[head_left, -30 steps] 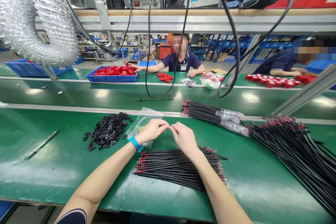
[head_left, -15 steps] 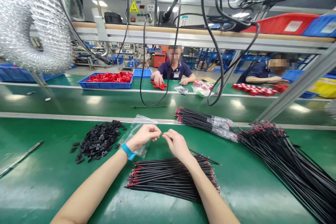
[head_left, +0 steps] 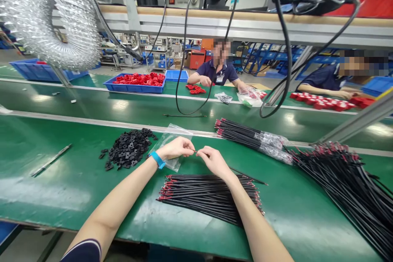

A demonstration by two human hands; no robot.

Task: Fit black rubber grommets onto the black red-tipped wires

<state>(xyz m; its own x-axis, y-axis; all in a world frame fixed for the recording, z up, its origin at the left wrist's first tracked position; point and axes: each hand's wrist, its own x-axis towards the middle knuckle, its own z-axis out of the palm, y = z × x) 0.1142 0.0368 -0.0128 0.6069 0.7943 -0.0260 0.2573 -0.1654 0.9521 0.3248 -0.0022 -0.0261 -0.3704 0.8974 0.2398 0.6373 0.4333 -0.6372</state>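
Nearest on the green surface (head_left: 138, 217), a bunch of short black cables (head_left: 199, 194) with red-tipped ends lies crosswise, partly covered by the right forearm. To the right, a larger heap of black cables (head_left: 344, 188) fans toward the near corner, its red ends pointing away. Just beyond the bunch, the right hand (head_left: 216, 163) and left hand (head_left: 177, 148) meet almost fingertip to fingertip above the surface, each with thumb and forefinger pinched closed on a slim reddish piece (head_left: 195, 151) that shows in the narrow gap between them. A single cable (head_left: 250, 176) slants out from behind the right wrist; whether it joins that piece, I cannot tell. Behind the left hand, which has a blue band (head_left: 157, 159) at its wrist, lies a clear plastic bag (head_left: 175, 131), with a pile of small black parts (head_left: 130, 149) to its left. Farther off, two plastic-wrapped cable bundles (head_left: 239, 133) lie side by side. Across the line, a co-worker (head_left: 219, 71) sits near a blue bin of red pieces (head_left: 135, 88).
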